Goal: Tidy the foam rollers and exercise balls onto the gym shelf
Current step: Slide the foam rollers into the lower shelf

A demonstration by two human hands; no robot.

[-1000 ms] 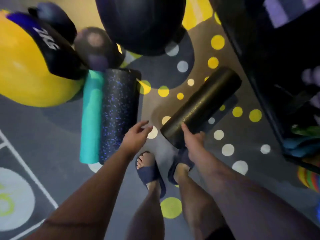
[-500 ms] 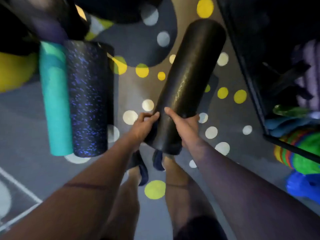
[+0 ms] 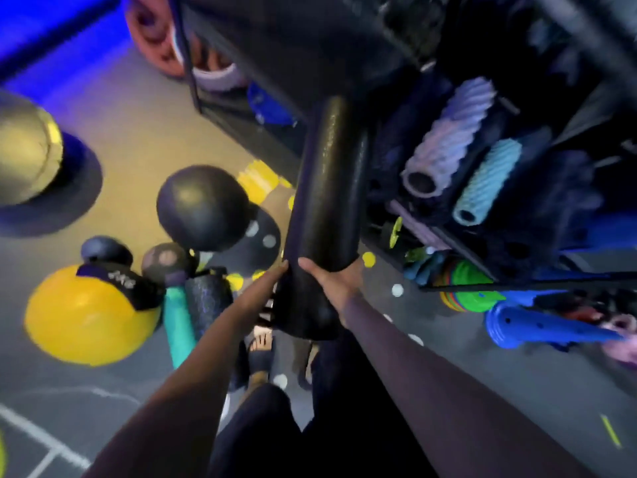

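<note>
Gym shelf (image 3: 189, 63) fills the top and right of the view. Its bays already hold a lilac ridged roller (image 3: 448, 139) and a pale-blue ridged roller (image 3: 489, 181). On the floor to the left are a yellow exercise ball (image 3: 82, 319) and a black ball (image 3: 201, 208), not yet shelved. A teal roller (image 3: 177, 326) and a speckled roller (image 3: 206, 298) lie side by side just beside the yellow one.

We hold the black foam roller (image 3: 327, 201) in the air, near end at our hands, far end up at a dark shelf bay. It's too blurred to tell if it touches the frame.

Right hand (image 3: 336, 281) cups the roller from the right, thumb across the front, fingers clamped round the back. Left hand (image 3: 272, 281) grips the opposite flank, most of its fingers hidden.

We read the step as feeding the roller into the shelf. We'd line its axis up with the bay first, lead with the far end, keep both hands low on the roller, and steer clear of the frame posts and the ridged rollers.
</note>
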